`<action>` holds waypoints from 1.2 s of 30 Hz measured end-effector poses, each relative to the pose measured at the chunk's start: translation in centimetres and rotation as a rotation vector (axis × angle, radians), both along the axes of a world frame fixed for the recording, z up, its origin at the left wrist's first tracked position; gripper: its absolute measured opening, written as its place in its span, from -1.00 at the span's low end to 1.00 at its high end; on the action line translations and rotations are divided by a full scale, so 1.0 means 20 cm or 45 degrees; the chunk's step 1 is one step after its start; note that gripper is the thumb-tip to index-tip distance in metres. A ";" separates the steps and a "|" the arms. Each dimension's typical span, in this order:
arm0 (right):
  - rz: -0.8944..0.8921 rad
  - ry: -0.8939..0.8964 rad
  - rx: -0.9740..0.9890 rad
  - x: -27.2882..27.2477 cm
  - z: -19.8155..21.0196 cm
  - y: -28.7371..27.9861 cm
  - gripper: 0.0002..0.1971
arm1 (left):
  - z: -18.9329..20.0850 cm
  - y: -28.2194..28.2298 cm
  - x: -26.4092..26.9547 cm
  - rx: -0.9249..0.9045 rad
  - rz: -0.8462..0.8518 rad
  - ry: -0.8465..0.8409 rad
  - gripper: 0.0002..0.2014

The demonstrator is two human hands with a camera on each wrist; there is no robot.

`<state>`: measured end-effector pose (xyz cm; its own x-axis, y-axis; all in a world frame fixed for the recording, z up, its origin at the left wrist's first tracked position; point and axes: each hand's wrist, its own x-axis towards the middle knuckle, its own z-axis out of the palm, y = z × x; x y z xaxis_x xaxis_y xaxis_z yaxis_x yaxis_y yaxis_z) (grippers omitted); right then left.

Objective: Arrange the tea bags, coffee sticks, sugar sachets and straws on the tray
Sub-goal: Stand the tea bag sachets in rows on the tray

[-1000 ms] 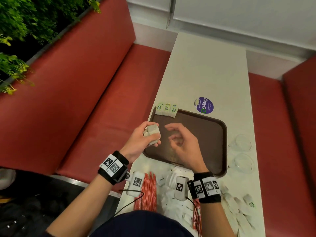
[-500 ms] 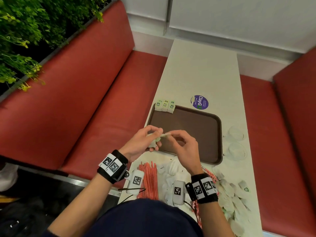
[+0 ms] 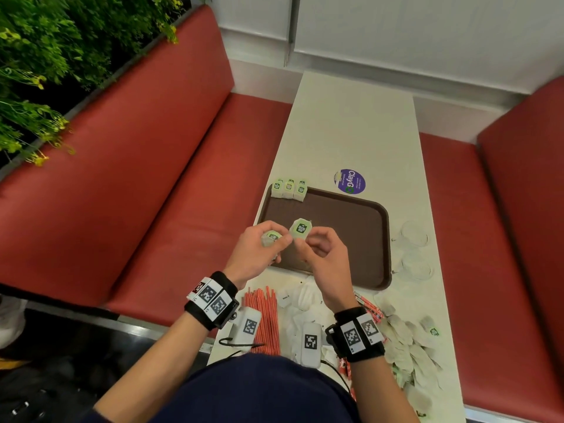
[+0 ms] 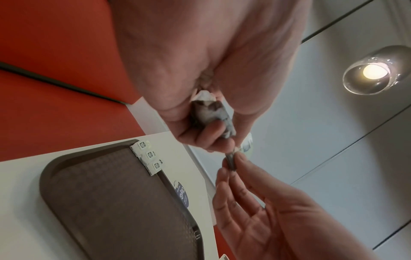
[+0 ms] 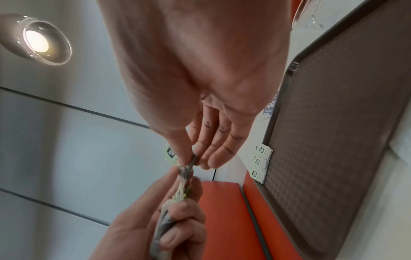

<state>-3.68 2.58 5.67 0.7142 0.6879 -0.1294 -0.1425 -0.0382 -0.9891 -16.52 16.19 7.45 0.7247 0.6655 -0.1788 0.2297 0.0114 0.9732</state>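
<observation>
A brown tray (image 3: 360, 227) lies on the white table, with three green-tagged tea bags (image 3: 289, 189) leaning on its far left rim. My left hand (image 3: 259, 248) grips a small bunch of tea bags (image 3: 271, 238) above the tray's near left corner. My right hand (image 3: 317, 251) pinches one tea bag (image 3: 301, 229) by its lower edge, its green tag facing up, right beside the left hand's bunch. In the left wrist view the bunch (image 4: 213, 116) sits between thumb and curled fingers. The right wrist view shows thumb and forefinger pinching the tea bag (image 5: 189, 167).
Red straws (image 3: 265, 315) lie near the table's front edge, white sachets (image 3: 302, 300) beside them. A heap of tea bags (image 3: 409, 346) lies at the near right. Two clear glass cups (image 3: 415, 248) stand right of the tray. A purple sticker (image 3: 350, 181) lies beyond it. Red benches flank the table.
My right hand closed in on the left hand's bunch, pinched one tea bag and drew it out to the right. The head view has tilted down.
</observation>
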 end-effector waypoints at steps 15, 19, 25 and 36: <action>-0.094 -0.299 -0.244 0.17 -0.16 0.23 -0.88 | -0.12 0.17 0.11 -0.222 0.272 0.049 -0.88; -0.163 -0.352 -0.385 0.31 -0.30 0.42 -0.90 | -0.18 0.24 0.10 -0.447 0.358 0.004 -0.72; -0.194 -0.324 -0.553 0.47 -0.51 0.75 -0.87 | -0.24 0.34 0.08 -0.430 0.425 0.047 -0.51; -0.188 -0.417 -0.698 0.52 -0.72 1.12 -0.94 | -0.28 0.47 0.11 -0.472 0.495 0.058 -0.48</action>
